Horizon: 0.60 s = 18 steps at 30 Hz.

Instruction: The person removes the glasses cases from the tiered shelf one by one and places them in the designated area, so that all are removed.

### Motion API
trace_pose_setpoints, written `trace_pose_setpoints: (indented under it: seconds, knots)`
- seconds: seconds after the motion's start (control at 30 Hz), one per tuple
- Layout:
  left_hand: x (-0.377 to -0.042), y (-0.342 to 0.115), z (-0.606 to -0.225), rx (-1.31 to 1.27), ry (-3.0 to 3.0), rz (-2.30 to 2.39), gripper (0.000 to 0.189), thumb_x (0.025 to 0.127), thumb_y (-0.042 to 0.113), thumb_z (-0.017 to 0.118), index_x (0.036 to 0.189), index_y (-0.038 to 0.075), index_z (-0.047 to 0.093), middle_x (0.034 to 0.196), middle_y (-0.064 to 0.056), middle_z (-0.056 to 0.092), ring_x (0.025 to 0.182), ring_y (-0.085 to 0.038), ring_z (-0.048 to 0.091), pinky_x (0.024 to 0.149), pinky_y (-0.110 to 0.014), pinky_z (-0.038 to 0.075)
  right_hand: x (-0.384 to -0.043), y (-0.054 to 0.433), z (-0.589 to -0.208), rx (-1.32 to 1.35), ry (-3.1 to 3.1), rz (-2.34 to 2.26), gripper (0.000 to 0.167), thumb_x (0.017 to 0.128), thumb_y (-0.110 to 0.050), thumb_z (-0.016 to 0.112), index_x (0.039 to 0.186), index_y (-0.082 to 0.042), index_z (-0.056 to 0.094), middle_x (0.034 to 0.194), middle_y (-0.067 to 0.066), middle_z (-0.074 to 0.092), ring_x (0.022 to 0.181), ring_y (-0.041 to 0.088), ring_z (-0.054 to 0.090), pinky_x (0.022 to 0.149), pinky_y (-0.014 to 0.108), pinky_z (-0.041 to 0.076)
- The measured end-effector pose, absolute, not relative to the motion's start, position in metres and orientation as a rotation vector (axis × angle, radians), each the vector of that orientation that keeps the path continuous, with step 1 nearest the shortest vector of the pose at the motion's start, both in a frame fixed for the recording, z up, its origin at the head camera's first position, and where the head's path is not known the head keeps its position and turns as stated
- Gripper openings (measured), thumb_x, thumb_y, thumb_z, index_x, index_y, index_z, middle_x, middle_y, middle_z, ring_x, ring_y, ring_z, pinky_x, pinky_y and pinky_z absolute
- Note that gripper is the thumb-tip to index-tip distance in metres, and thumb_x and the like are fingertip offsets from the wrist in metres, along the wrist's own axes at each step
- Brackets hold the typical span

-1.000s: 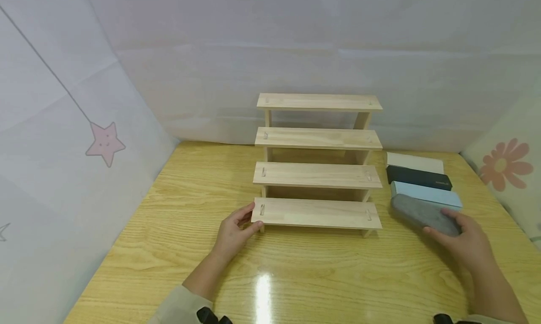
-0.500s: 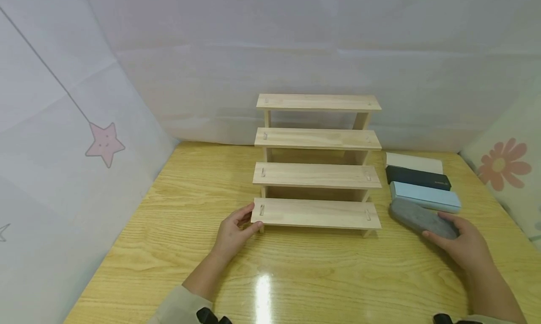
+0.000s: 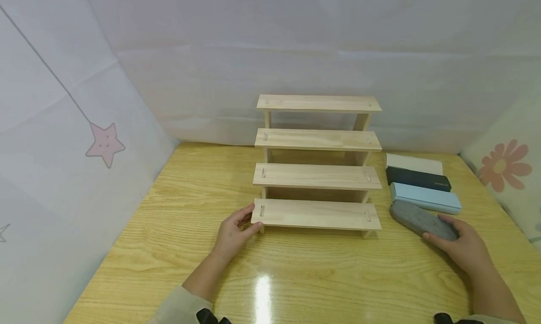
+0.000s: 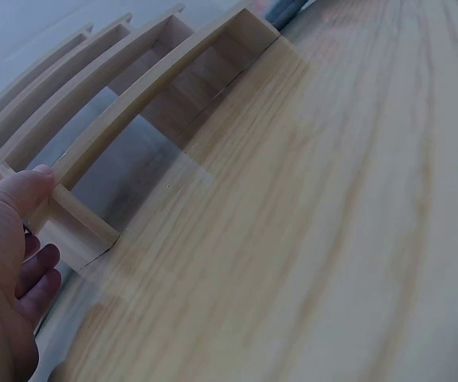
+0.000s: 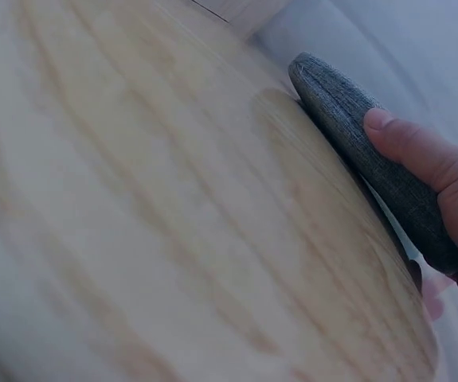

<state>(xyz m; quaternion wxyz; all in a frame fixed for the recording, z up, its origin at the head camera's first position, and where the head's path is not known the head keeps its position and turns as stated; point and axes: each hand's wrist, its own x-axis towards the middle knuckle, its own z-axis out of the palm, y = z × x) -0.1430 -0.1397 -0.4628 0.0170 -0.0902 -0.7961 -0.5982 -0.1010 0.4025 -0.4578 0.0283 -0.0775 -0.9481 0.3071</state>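
A pale wooden tiered display rack (image 3: 317,176) stands on the table. My left hand (image 3: 232,232) holds the left end of its lowest shelf, thumb at the front corner and fingers at the side; in the left wrist view the thumb (image 4: 33,187) touches the shelf edge. To the right of the rack, my right hand (image 3: 467,246) grips the near end of a grey glasses case (image 3: 422,220) between thumb and fingers. The right wrist view has the case (image 5: 372,151) low over the wood, its thumb (image 5: 404,135) on the upper side.
Behind the grey case lie a light blue glasses case (image 3: 427,198), a black case (image 3: 418,179) and a cream case (image 3: 414,163), in a row. The yellow wood-grain table (image 3: 181,192) meets a pale cloth backdrop (image 3: 211,80) at the back and sides.
The grey case has come slightly toward me, away from the light blue case, with my right hand on it. My left hand keeps its place on the rack.
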Motion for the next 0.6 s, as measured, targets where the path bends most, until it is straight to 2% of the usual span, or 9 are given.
trace_pose_setpoints:
  seconds: [0.4, 0.6]
  knots:
    - [-0.1420, -0.1400, -0.4621, -0.261, -2.486, -1.879, 0.058, 0.086, 0.019, 0.077, 0.137, 0.003, 0.055, 0.143, -0.013, 0.053, 0.125, -0.030, 0.058, 0.105, -0.039, 0.051, -0.1018, 0.4078, -0.4640, -0.279, -2.856, 0.907, 0.085, 0.089, -0.040, 0.070, 0.144, 0.013, 0.032, 0.139, 0.046, 0.033, 0.125, 0.064, 0.031, 0.102, 0.075, 0.029]
    - [-0.1414, -0.1397, -0.4611, -0.260, -2.483, -1.894, 0.058, 0.086, 0.019, 0.077, 0.137, 0.003, 0.055, 0.144, -0.013, 0.053, 0.126, -0.029, 0.057, 0.106, -0.039, 0.051, -0.1029, 0.4116, -0.4633, -0.401, -2.828, 0.920, 0.096, 0.090, -0.044, 0.067, 0.149, 0.013, 0.018, 0.145, 0.046, 0.025, 0.133, 0.063, 0.023, 0.108, 0.074, 0.023]
